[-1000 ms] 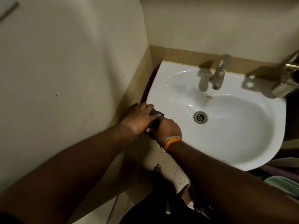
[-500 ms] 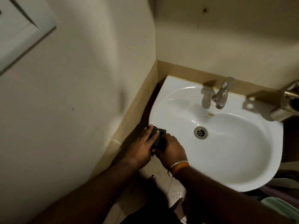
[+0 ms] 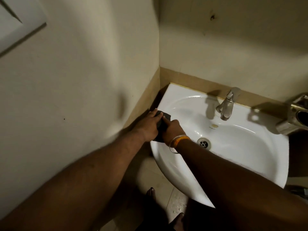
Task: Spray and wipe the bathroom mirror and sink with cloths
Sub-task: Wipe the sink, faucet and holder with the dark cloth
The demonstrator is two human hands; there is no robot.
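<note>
Hands meet at the near-left rim of the white sink (image 3: 250,164), both on a small dark cloth (image 3: 164,118) bunched there, close to the tan wall tile. The left hand (image 3: 146,127) lies over the cloth with its fingers fairly straight and close together, pressing down; the right hand (image 3: 173,130), wearing an orange band at the wrist, has its fingers curled onto the cloth's inner edge, though how tightly cannot be told. The cloth sits half on the rim, and its lower end hangs toward the outer edge. Risk lies mainly there: on wet glazed porcelain, a push toward the wall could carry the cloth off the rim into the dark gap beside the tile, or down to the floor. The floor tiles (image 3: 176,205) below show water drops near the person's bare feet, so leaning harder over the basin could cost footing. The tap (image 3: 227,105) stands well apart from the hands.
</note>
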